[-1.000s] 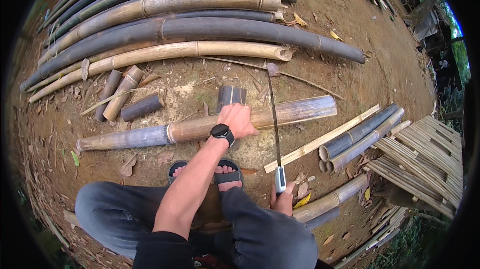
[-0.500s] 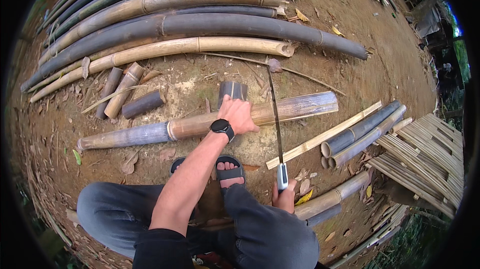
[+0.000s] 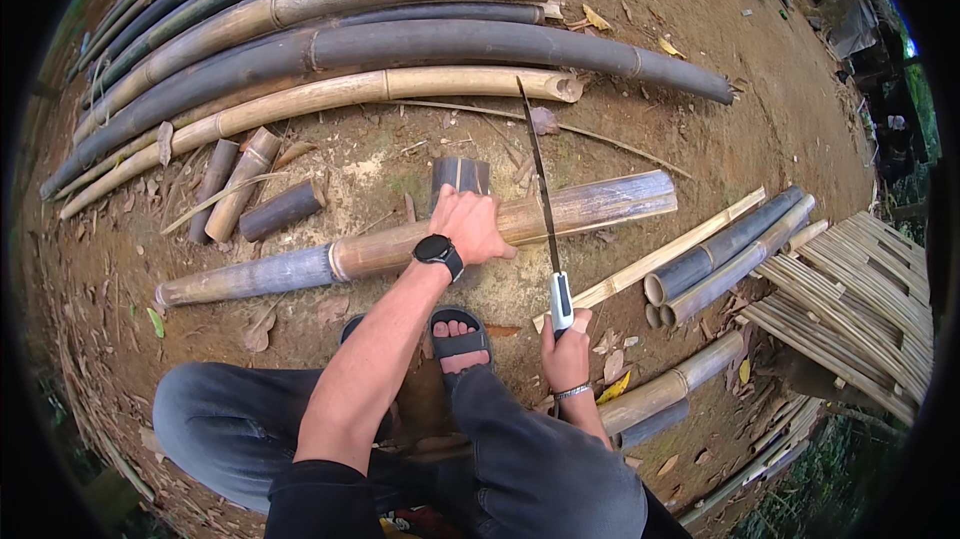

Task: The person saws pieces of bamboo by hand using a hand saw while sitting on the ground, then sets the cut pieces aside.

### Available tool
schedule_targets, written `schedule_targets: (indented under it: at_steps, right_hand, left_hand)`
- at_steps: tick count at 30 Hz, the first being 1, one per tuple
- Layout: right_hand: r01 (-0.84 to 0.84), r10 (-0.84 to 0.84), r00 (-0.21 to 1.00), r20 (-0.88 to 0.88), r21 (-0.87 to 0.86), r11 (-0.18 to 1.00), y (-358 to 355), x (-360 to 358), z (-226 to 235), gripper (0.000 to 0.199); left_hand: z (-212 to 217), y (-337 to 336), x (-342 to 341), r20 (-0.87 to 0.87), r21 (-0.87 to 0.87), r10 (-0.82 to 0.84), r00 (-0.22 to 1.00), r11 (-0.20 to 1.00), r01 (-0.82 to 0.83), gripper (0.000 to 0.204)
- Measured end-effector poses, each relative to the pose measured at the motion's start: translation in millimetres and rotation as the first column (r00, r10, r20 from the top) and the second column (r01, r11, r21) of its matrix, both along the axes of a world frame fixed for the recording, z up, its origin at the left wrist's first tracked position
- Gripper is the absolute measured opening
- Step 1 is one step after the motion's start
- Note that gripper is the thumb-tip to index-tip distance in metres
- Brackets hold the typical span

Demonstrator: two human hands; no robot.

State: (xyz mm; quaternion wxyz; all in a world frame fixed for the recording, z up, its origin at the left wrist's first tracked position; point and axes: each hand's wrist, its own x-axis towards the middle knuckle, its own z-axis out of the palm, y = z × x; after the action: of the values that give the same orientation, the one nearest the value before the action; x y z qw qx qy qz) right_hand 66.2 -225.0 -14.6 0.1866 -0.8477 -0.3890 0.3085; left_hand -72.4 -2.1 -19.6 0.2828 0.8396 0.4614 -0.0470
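My left hand (image 3: 466, 226), with a dark watch on its wrist, presses down on a bamboo pole (image 3: 375, 248), its fingers wrapped over the top. The pole lies crosswise before my feet and rests on a short dark bamboo piece (image 3: 461, 172). In my right hand (image 3: 567, 354) is a hand saw (image 3: 560, 301) with a white and dark handle. Its long thin blade points away from me and crosses the pole to the right of my left hand. Whether the teeth have cut into the bamboo I cannot tell.
Long bamboo poles (image 3: 420, 44) are stacked at the far side. Several short offcuts (image 3: 284, 211) lie at left. To the right are a split strip (image 3: 640, 264), dark bamboo lengths (image 3: 725, 249) and a slatted bamboo frame (image 3: 865, 309). My sandalled foot (image 3: 460, 339) is close to the pole.
My right hand has pushed the saw forward, away from me, so the blade tip now reaches over the nearest stacked pole. The left hand keeps its place on the bamboo.
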Motion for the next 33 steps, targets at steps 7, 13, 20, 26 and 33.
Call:
schedule_targets:
  at_steps: [7, 13, 20, 26, 33]
  right_hand:
    - [-0.045, 0.04, 0.998, 0.057, 0.077, 0.996, -52.8, -1.9, -5.8, 0.039]
    - [0.041, -0.051, 0.995, 0.085, 0.12, 0.992, -100.4, -1.6, -24.8, 0.039]
    - [0.021, -0.024, 0.997, 0.071, 0.042, 0.999, -47.6, -6.3, -16.6, 0.039]
    - [-0.018, 0.014, 0.999, 0.051, 0.069, 0.997, -27.8, 2.1, -13.8, 0.036]
    - [-0.038, 0.026, 0.994, 0.104, 0.12, 0.992, -76.3, -5.9, -10.5, 0.037]
  left_hand:
    - [0.9, 5.3, -2.1, 0.035, 0.016, 0.019, 0.999, 1.0, -0.02, 0.058]
    - [-3.9, 1.3, 9.3, 0.101, 0.04, 0.006, 0.995, 0.999, -0.01, 0.061]
    - [3.5, 5.1, -5.6, 0.017, -0.036, 0.037, 0.999, 0.999, -0.037, 0.059]
    - [1.2, 5.0, 0.4, 0.059, 0.016, 0.02, 0.998, 1.0, -0.021, 0.058]
    - [0.7, 0.0, 1.6, 0.067, 0.039, 0.014, 0.998, 0.999, -0.017, 0.057]
